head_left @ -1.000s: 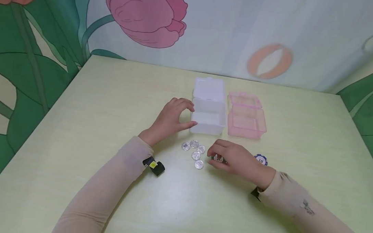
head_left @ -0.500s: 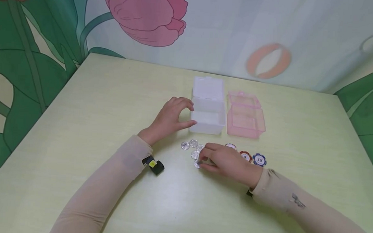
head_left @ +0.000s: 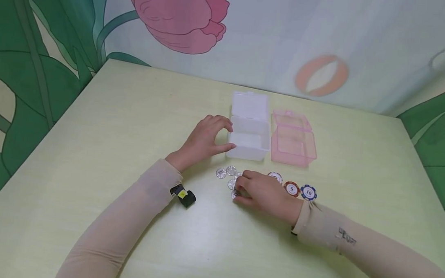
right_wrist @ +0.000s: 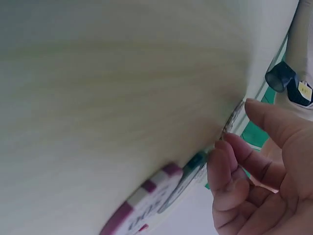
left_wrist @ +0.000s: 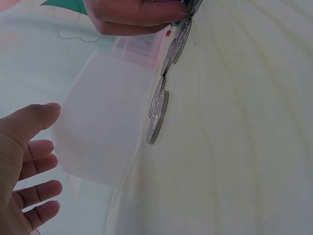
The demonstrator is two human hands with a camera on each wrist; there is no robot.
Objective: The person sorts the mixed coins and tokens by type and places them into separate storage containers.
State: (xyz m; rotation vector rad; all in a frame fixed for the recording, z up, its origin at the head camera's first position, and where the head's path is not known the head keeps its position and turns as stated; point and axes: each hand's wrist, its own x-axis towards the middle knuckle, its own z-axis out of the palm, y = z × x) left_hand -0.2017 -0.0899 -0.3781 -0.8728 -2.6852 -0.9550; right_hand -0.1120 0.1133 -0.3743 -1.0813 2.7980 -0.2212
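My right hand (head_left: 262, 193) is at the right end of a small group of silver coins (head_left: 221, 173), palm down. In the right wrist view its thumb and fingertips stand at opposite edges of one coin (right_wrist: 234, 117), which lies on the table. My left hand (head_left: 204, 142) rests at the left side of an open white plastic box (head_left: 247, 153), its fingers and thumb spread apart at the wall. In the left wrist view several silver coins (left_wrist: 157, 117) lie in a line in front of that box.
An open pink transparent box (head_left: 293, 158) stands right of the white one. Behind my right hand lie a white-faced chip (head_left: 275, 176), a red chip (head_left: 292, 189) and a blue chip (head_left: 308, 192). A teal-edged chip (right_wrist: 195, 164) shows beside its fingers.
My right hand has moved left, from a dark chip to the silver coins, uncovering the red and white-faced chips. My left hand has stayed at the white box.
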